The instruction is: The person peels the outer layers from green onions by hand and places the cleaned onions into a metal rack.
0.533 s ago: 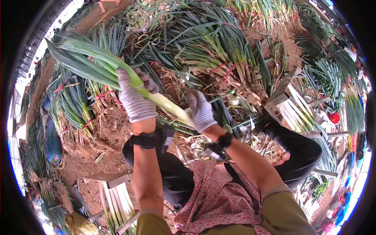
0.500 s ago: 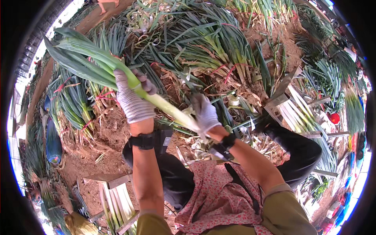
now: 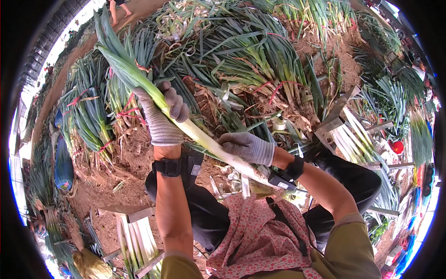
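A long green onion [image 3: 200, 135] slants across in front of me, its green leaves up at the far left and its white root end down near my lap. My left hand [image 3: 162, 114], in a grey-white knit glove, is wrapped round the stalk where green turns to white. My right hand [image 3: 248, 148], gloved the same way, is closed with its fingertips against the white part; whether they also pinch a loose skin is hidden. A pale strip of skin [image 3: 245, 186] hangs beside the root end.
Bundles of green onions [image 3: 274, 60] with red ties lie ahead, more bundles [image 3: 88, 121] at left. Metal racks hold pale-stemmed onions at right [image 3: 355, 135] and near left [image 3: 137, 237]. Peeled scraps [image 3: 220, 181] litter the soil before my knees. A person's legs [image 3: 118, 11] show at the far left.
The green onion has turned steeper, its leaf end swinging right and its root end lower. My right hand has moved down and toward me, against the white stalk.
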Demonstrator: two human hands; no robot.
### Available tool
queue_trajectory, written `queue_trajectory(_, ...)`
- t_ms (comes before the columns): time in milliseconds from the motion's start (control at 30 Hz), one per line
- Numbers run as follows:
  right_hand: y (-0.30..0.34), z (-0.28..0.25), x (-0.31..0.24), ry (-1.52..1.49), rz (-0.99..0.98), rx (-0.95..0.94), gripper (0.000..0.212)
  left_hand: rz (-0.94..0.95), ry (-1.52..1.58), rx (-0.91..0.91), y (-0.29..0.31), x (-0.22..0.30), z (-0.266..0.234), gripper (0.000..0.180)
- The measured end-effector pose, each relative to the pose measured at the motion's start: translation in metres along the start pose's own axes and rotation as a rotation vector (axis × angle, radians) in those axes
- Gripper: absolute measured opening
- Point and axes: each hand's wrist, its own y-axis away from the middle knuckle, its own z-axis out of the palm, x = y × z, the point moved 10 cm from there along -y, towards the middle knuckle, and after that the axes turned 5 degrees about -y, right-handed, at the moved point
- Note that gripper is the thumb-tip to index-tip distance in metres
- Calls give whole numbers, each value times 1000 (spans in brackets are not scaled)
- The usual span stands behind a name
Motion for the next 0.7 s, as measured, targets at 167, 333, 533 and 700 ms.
queue_trajectory(167, 64, -38, 78, 381, 234, 25, 27, 22, 50, -97, 0, 26, -10, 65)
queue_trajectory(333, 120, -72, 115, 862, 517, -26, 27, 143, -161, 196, 5, 42, -25, 65)
queue_trajectory(533, 24, -29, 0, 401, 161, 232, 36, 53, -257, 344, 8, 21, -43, 62)
queue_trajectory(700, 7, -17, -14, 559, 49, 282, 36, 33, -213, 364, 3, 16, -26, 59)
